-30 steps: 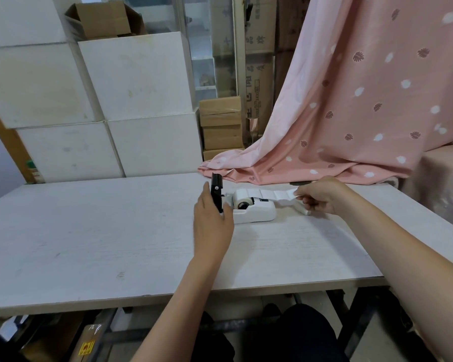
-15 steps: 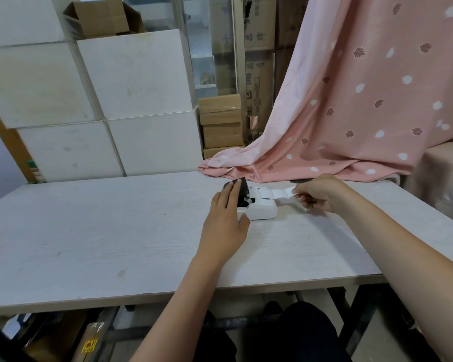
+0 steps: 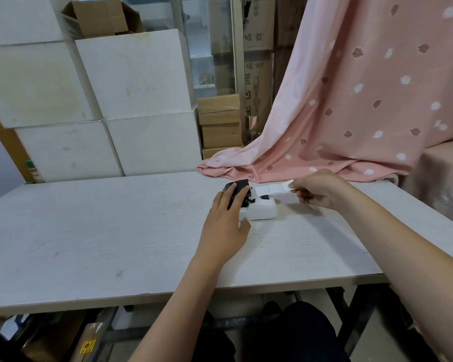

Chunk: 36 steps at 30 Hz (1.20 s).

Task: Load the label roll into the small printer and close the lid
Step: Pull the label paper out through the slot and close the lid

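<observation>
A small white printer (image 3: 262, 212) sits on the white table (image 3: 115, 231), right of centre near the far side. Its black lid (image 3: 240, 188) is tilted over the body, partly down. My left hand (image 3: 226, 222) lies on the lid with the fingers flat and the thumb against the printer's front. A white strip of labels (image 3: 271, 188) runs out of the printer to the right. My right hand (image 3: 315, 188) pinches the strip's free end and holds it taut above the table. The roll itself is hidden inside the printer.
A pink patterned cloth (image 3: 351, 113) hangs down onto the table's far right edge, just behind the printer. White boxes (image 3: 131, 74) and brown cartons (image 3: 220, 124) are stacked behind the table. The table's near edge runs across the lower view.
The black lid has swung from upright down over the printer, pushed by my left hand. My right hand keeps hold of the label strip's end.
</observation>
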{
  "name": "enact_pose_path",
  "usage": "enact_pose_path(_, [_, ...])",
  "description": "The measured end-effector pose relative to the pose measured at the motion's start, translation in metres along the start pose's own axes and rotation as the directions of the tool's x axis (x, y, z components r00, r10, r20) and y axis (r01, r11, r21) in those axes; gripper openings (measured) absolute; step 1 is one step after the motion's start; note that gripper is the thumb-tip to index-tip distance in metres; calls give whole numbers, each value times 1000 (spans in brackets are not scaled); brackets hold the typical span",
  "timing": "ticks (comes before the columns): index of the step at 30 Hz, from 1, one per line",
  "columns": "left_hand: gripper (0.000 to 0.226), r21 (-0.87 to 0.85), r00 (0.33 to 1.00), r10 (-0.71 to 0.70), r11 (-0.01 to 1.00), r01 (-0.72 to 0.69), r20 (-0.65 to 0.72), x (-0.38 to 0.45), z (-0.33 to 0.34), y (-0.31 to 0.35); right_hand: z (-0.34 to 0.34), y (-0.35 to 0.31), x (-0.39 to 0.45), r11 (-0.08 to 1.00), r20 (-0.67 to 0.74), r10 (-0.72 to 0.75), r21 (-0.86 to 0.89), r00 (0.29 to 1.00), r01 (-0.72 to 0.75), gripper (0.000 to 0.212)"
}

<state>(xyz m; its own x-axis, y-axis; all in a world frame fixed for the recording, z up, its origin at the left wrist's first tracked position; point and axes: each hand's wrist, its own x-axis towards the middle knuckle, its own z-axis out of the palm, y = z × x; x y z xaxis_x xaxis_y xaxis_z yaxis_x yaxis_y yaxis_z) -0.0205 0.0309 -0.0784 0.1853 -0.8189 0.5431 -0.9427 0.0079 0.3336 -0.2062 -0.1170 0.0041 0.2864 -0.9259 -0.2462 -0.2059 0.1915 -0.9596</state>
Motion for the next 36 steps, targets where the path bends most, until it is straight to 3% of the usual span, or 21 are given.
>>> enact_pose_path(19, [69, 33, 999, 11, 999, -13, 33, -4, 1, -5, 22, -4, 0, 1000, 26, -30, -7, 999, 30, 13])
enact_pose_path(23, [67, 76, 997, 76, 994, -77, 17, 2, 1, -1, 20, -6, 0, 999, 19, -40, 5, 999, 40, 12])
enact_pose_path(36, [69, 84, 996, 48, 995, -54, 78, 5, 5, 7, 20, -11, 0, 998, 26, -55, 29, 998, 54, 13])
